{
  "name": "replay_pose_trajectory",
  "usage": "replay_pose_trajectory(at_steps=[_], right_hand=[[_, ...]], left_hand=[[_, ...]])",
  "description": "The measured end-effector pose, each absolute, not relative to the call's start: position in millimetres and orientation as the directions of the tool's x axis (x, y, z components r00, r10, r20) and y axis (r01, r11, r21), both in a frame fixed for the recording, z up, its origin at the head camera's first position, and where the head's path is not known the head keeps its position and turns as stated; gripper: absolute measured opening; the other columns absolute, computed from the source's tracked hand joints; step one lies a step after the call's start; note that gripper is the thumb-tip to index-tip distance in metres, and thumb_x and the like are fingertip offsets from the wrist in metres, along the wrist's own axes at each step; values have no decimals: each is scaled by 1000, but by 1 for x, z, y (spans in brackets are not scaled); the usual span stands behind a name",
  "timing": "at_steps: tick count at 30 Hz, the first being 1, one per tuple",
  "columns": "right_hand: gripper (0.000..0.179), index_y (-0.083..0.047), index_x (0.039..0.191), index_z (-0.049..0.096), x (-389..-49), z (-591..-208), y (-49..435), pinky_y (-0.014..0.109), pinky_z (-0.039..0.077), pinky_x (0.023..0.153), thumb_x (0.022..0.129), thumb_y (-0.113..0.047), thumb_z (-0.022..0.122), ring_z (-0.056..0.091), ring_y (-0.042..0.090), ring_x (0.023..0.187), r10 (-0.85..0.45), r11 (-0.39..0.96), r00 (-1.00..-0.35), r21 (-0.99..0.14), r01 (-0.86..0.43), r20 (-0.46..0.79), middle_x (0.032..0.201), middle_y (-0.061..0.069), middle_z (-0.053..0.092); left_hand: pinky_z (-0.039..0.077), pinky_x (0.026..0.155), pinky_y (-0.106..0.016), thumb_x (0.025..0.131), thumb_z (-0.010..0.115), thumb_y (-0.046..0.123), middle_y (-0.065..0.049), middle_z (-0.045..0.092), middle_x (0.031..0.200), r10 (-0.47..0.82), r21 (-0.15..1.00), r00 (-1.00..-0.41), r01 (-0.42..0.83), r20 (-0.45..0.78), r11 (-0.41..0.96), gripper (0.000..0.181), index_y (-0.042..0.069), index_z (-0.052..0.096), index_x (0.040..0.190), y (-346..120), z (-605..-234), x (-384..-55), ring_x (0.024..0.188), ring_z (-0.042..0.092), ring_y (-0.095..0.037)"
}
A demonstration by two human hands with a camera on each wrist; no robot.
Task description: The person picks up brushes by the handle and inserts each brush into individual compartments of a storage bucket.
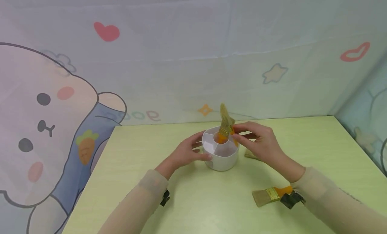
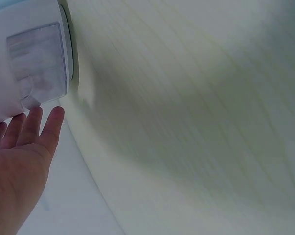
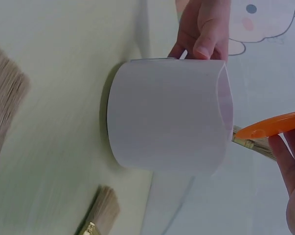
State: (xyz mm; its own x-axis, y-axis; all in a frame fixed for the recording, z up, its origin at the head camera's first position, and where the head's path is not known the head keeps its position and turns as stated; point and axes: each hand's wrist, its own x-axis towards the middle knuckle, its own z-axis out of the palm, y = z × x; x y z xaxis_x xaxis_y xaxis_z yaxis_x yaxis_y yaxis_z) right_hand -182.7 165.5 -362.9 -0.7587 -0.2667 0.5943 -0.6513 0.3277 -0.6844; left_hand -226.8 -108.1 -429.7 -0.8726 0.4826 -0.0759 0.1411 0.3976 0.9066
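Observation:
A white round desk organizer (image 1: 222, 162) with several compartments stands upright on the table. My left hand (image 1: 190, 151) holds its left side, thumb in front and fingers behind; in the left wrist view those fingers touch the wall by a clear panel (image 2: 39, 63). One paintbrush (image 1: 223, 131) stands bristles up in the central round compartment. Above the right side of the rim, my right hand (image 1: 261, 140) pinches another paintbrush by its orange handle (image 3: 272, 125). That handle points down towards the opening, and its bristles overlap the standing brush in the head view.
A paintbrush (image 1: 263, 197) with an orange handle lies at the front right, under my right forearm. Another brush (image 1: 250, 154) lies right of the organizer, mostly hidden by my right hand. A printed cloth (image 1: 181, 83) hangs behind the table's back edge.

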Motion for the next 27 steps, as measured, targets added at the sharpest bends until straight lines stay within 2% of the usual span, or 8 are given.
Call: replay_pose_trajectory(at_steps=[11,17,22,27], right_hand=[[26,-12,107,72,-179,-378,159,23,59,70,81,-8,76,67,7,89,-289,338,-768,-690,-640,571,100,-2,72],[30,-12,107,72,-180,-388,158,24,59,71,79,-6,78,68,10,88,-304,336,-737,-656,-676,604,100,-1,72],[33,-10,106,72,-181,-395,159,24,58,73,75,-2,80,70,12,85,-316,344,-697,-608,-716,643,98,0,72],[33,-12,104,73,-182,-400,160,20,57,72,74,-5,82,69,9,81,-318,419,-672,-537,-732,669,96,-4,72]], left_hand=[[44,105,-45,71,86,37,13,47,142,488,904,-870,146,-75,401,87,40,38,143,-107,-430,-226,131,47,-20],[44,105,-45,72,85,38,14,46,143,488,900,-870,157,-68,406,87,41,37,144,-108,-431,-226,131,47,-18],[44,105,-46,72,85,35,12,46,143,487,899,-871,164,-61,406,87,37,37,146,-108,-428,-224,131,47,-20],[42,105,-49,73,84,34,10,46,144,487,900,-872,169,-53,401,87,35,37,146,-108,-426,-223,132,47,-22]])
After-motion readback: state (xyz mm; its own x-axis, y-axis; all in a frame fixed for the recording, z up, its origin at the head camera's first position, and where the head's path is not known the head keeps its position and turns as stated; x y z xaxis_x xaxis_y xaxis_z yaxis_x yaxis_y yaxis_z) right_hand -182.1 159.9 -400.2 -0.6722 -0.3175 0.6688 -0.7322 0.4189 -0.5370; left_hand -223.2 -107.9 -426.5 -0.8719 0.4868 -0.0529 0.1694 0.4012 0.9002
